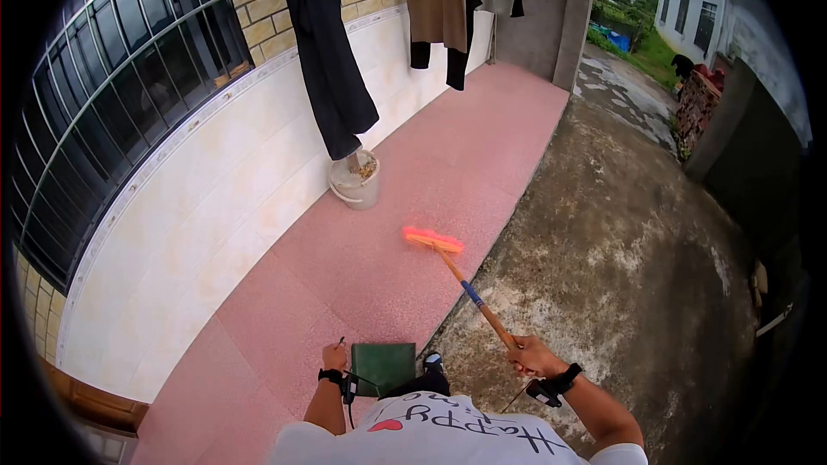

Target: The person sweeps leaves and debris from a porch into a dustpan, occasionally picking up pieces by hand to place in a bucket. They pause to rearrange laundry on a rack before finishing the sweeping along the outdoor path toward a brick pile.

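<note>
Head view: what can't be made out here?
All in the head view:
Left hand: fingers cover most of a thin dark object.
Bucket: dark trousers partly hide its contents.
One foot: hidden behind the shirt, itself cut off below.
Barred window: dark glass hides the room.

Broom head (433, 240): bright orange-pink, reads as plastic, bristly. Handle (495, 322): looks like wood, smooth, with a blue wrap (471, 293) partway; I have my right fingers (533, 356) on the bare wood-look part. Walkway (370, 267): pink, speckled, fairly smooth, matt. Yard (594, 250): rough, stained concrete. Lower wall (215, 215): pale tile, smooth, slight gloss; brick-pattern facing (263, 0) above. Window bars (129, 60): shiny metal. Bucket (356, 182): pale plastic, dull and dirty. Dustpan-like green piece (382, 368): smooth, slight sheen, material unclear. Hanging trousers (323, 52), brown shirt (438, 0), my white shirt (431, 432): matt cloth.
</note>
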{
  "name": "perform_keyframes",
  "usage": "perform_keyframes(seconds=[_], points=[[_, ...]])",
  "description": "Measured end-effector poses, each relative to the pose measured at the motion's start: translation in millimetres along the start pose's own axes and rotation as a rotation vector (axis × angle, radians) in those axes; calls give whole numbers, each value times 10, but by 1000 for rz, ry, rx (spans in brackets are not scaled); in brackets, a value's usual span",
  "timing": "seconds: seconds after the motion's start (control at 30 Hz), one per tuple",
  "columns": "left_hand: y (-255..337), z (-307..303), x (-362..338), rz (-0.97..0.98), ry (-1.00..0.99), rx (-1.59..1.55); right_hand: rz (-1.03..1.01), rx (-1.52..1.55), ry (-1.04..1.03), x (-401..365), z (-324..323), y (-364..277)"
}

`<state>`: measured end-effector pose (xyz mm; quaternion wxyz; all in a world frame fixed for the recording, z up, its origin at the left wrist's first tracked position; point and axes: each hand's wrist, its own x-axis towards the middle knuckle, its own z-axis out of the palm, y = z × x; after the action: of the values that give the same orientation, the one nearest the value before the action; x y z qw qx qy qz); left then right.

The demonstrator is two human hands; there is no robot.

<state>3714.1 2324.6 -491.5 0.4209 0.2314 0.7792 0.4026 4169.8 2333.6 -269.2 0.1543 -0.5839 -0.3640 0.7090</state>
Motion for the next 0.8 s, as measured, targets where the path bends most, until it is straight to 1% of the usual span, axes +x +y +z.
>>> perform_keyframes(seconds=[0.03, 0.1, 0.17, 0.23, 0.3, 0.33, 0.37, 0.4, 0.43, 0.47, 0.57, 0.6, 0.63, 0.67, 0.7, 0.77, 0.8], points=[[74, 129, 110, -11, -46, 19, 32, 76, -64, -34, -118, -100], [325, 420, 271, -82, -64, -9, 88, 128, -130, -268, -283, -339], [500, 711, 458, -56, -50, 54, 198, 392, -201, -412, -502, -414], [503, 948, 742, -48, -91, 80, 272, 588, -277, -435, -781, -346], [645, 1195, 875, -1, -136, 90, 270, 620, -204, -598, -898, -649], [747, 1335, 913, 22, -157, 87, 306, 701, -305, -577, -1093, -627], [823, 1461, 972, 29, -152, 119, 331, 815, -325, -536, -1217, -632], [897, 1582, 1045, 38, -145, 147, 307, 797, -301, -498, -1353, -687], [1099, 1717, 1010, 48, -138, 174, 282, 780, -277, -528, -1405, -850], [1309, 1821, 951, 14, -178, 95, 248, 647, -222, -548, -1458, -1116], [1756, 2169, 1058, -49, -168, 68, 161, 738, -296, -165, -2052, -1364], [1819, 2267, 1154, -58, -126, 79, 191, 725, -328, 21, -2283, -1462], [1875, 2357, 1270, -63, -83, 89, 112, 726, -389, 89, -2427, -1732], [2105, 2470, 1318, -63, -36, 96, 95, 712, -352, 281, -2572, -1845], [2338, 2566, 1324, -139, -12, 146, 70, 693, -314, 545, -2755, -2005], [2553, 2718, 1360, 74, 28, -21, -47, 584, -333, 1043, -3033, -2316], [2681, 2798, 1407, 110, 20, -11, -89, 495, -345, 1318, -3176, -2487]])
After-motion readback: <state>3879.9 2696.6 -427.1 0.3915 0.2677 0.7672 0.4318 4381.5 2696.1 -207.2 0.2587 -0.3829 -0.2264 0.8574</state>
